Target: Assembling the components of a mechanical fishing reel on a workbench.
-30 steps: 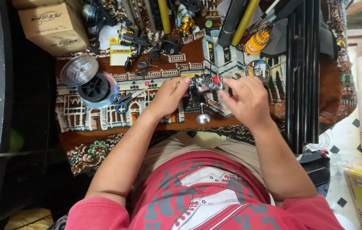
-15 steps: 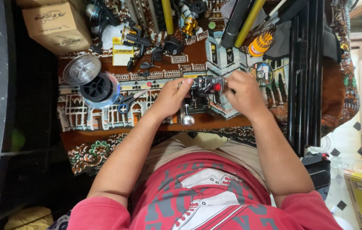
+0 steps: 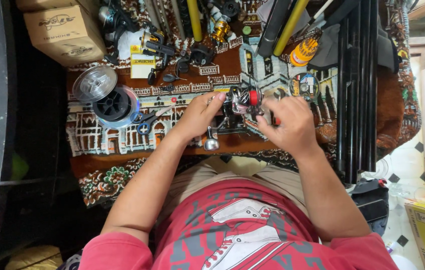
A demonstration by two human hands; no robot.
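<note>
The fishing reel point(image 3: 240, 102), dark with a red spool, sits above the patterned rug point(image 3: 122, 165), near its middle, between both hands. Its handle knob point(image 3: 211, 144) hangs down toward the person. The left hand point(image 3: 200, 116) is curled around the reel body from the left side, fingers closed on it. The right hand point(image 3: 290, 122) touches the reel's right side with bent fingers; the exact grip cannot be told. Scissors point(image 3: 145, 122) lie just left of the left hand. Two line spools point(image 3: 107, 97) lie further left. Black rods point(image 3: 355, 85) run along the right edge.
</note>
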